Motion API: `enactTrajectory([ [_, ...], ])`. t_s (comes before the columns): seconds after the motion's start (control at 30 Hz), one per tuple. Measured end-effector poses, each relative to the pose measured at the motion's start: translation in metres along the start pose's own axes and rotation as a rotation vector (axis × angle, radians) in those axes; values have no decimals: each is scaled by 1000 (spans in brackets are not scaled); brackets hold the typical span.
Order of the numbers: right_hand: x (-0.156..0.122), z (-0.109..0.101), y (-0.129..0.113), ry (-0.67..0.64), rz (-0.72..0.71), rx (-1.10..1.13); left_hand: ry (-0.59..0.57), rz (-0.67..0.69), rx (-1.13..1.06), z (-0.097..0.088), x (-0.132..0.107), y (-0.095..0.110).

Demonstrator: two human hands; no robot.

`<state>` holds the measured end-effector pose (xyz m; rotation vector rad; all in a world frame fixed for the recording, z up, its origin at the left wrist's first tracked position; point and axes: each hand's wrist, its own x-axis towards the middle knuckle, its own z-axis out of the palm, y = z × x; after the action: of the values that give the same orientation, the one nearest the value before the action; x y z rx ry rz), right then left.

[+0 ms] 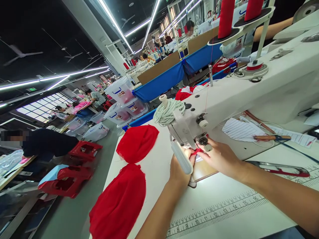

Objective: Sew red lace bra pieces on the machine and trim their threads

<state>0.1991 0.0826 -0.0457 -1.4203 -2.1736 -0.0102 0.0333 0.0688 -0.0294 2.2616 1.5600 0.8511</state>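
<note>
A small bit of red fabric (197,151) shows under the head of a white sewing machine (224,89). From the left, my left hand (179,167) pinches its edge, with the machine's pale lever hiding part of the fingers. On the other side, my right hand (220,156) has its thumb and fingers closed on the same fabric, partly behind the tension knobs. Two red fabric pieces, an upper one (137,142) and a lower, larger one (119,202), lie on the white table left of my hands.
Thread snips (281,168) lie right of my right arm, near a lined paper piece (238,129) and a wooden-handled tool (271,137). A printed ruler (211,215) runs along the table front. Red thread cones (226,20) stand above. Plastic bins (121,89), red stools (67,179) and other people are beyond.
</note>
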Motion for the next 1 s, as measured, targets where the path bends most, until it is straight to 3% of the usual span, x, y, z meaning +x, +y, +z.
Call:
enactTrajectory([
  [0.17,-6,-1,4,67,28,-66,24,-114,-150,-1,3,-6],
  [0.57,4,-1,5,123,-10,-116,-78,-46,-71,-10,3,-5],
  [0.7,1,-7,7,113,-81,-132,-104,117,102,-16,1,-4],
  [0.9,-5,-15,4,31,-424,-45,-74,355,325,-18,-3,-11],
  [1.0,-4,-17,3,8,-498,1,-73,477,367,-22,-3,-11],
])
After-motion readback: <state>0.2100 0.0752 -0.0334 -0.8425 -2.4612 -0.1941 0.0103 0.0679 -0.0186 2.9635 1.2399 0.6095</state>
